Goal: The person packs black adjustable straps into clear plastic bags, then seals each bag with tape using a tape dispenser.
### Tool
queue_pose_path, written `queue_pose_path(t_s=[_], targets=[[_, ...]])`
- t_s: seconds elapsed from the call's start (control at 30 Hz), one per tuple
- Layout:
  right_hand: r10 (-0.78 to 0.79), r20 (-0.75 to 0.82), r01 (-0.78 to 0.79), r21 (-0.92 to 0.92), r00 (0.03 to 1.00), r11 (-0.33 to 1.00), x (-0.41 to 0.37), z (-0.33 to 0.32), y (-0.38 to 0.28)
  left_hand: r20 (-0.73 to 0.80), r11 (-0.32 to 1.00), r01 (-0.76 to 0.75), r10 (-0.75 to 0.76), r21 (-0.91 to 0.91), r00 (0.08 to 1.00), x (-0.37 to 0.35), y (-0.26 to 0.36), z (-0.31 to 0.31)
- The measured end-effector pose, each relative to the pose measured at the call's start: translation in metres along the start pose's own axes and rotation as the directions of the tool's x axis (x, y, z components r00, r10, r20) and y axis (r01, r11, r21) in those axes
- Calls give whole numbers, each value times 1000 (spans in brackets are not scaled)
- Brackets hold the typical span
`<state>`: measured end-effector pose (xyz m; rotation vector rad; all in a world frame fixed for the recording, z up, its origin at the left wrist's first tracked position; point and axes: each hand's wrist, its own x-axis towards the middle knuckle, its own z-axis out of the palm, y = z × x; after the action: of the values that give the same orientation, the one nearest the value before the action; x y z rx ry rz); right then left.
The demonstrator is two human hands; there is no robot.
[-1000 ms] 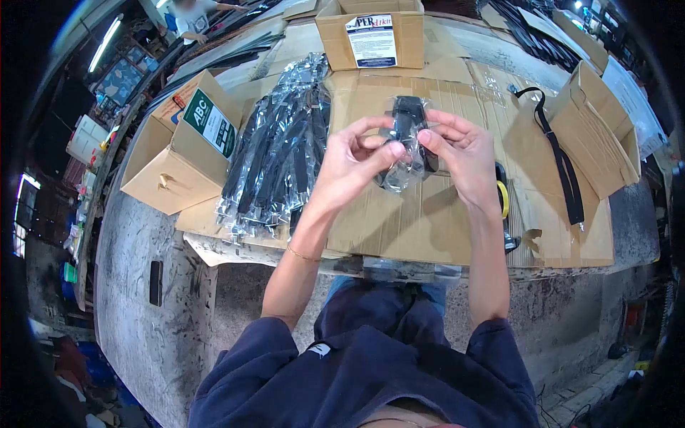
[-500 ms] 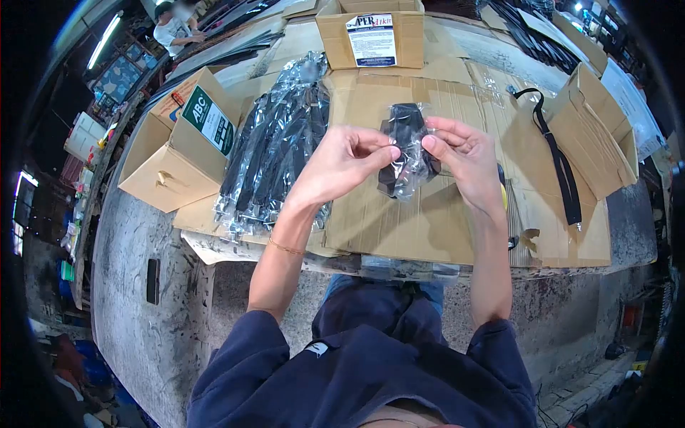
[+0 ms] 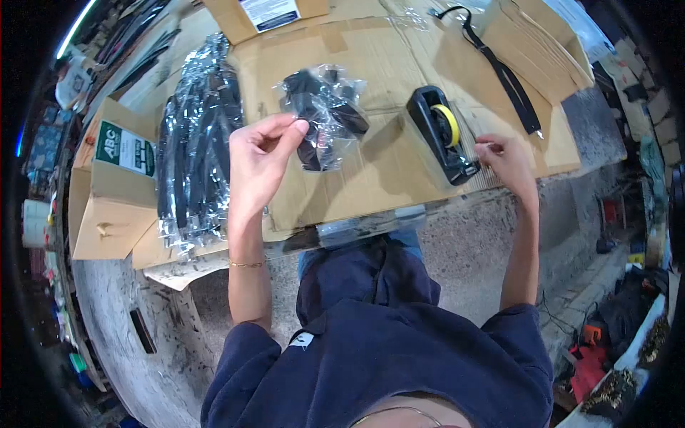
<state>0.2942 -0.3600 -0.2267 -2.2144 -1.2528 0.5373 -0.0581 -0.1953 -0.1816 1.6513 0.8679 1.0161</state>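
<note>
My left hand [image 3: 262, 153] pinches the near edge of a clear plastic bag [image 3: 322, 118] between thumb and fingertips. Inside the bag lies a folded black strap, partly blurred by glare on the plastic. At the front end of a black tape dispenser [image 3: 430, 128] is my right hand [image 3: 506, 162], its fingers curled together. Any tape between those fingertips is too small to make out. A yellow ring [image 3: 447, 125] shows in the dispenser. To the left of my left hand lies a pile of bagged black straps [image 3: 200, 143].
A cardboard box [image 3: 114, 214] with a green label stands at the left, another box [image 3: 285, 21] at the back. An open carton [image 3: 539, 53] is at the right, beside a loose black strap [image 3: 503, 71]. Flattened cardboard [image 3: 378, 167] covers the tabletop.
My right hand has let go of the bag and moved right to the tape dispenser. My left hand still holds the bag. The view has shifted, showing the dispenser more fully.
</note>
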Motion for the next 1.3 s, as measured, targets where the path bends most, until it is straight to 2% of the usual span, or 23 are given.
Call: queue_pose_path(t_s=[0.03,0.1,0.17,0.23,0.27,0.4,0.5,0.57,0.6,0.67,0.7,0.77,0.9,1.0,1.1,1.17,1.2,1.27,1.3], targets=[[19,-6,-19,-11,1000,1000,0,5,11,3,1000,10,-10,-1,1000,-1,-3,2],[-72,192,34,195,979,980,3,8,16,20,1000,6,-5,-22,1000,-2,-8,6],[-40,222,-5,198,974,980,6,7,13,22,999,5,-4,-32,1000,-3,-12,7],[-21,333,-56,221,943,974,12,6,12,45,999,26,-25,-26,999,-6,-16,7],[-16,361,-95,290,932,952,15,10,10,46,999,34,-32,-31,998,-8,-16,6],[98,265,-156,206,959,966,11,1,-1,35,999,53,-53,-6,998,-11,-13,7],[50,176,-101,296,983,950,5,-6,-3,32,998,59,-60,16,998,-12,-19,11],[-44,158,14,183,986,983,-10,-7,-10,35,998,56,-57,20,998,-12,-25,12],[-40,161,11,180,986,984,-16,-8,-9,38,998,63,-63,-6,997,-12,-27,12],[87,209,-147,290,974,946,-27,-10,-5,44,997,75,-73,-35,996,-13,-29,15],[94,211,-154,289,973,945,-32,-9,-2,48,996,75,-73,-39,996,-14,-28,16],[113,224,-198,408,968,891,-39,-3,6,60,996,81,-78,-43,995,-15,-29,19],[113,234,-207,428,966,880,-43,7,19,67,997,70,-67,-38,996,-12,-36,20],[98,185,-179,498,978,848,-47,10,14,64,997,70,-68,-27,996,-15,-37,21],[49,148,-114,476,988,872,-48,9,7,54,997,75,-73,-30,996,-16,-38,22],[-73,153,12,369,986,929,-46,11,8,52,997,75,-74,-27,996,-15,-37,22],[-77,154,14,371,985,929,-46,10,7,46,997,71,-69,-42,997,-15,-37,23],[-42,172,35,45,984,998,-47,11,0,12,997,69,-69,-43,998,-19,-34,25],[-58,181,49,50,982,998,-50,15,-3,-18,997,65,-66,-30,998,-20,-30,26]])
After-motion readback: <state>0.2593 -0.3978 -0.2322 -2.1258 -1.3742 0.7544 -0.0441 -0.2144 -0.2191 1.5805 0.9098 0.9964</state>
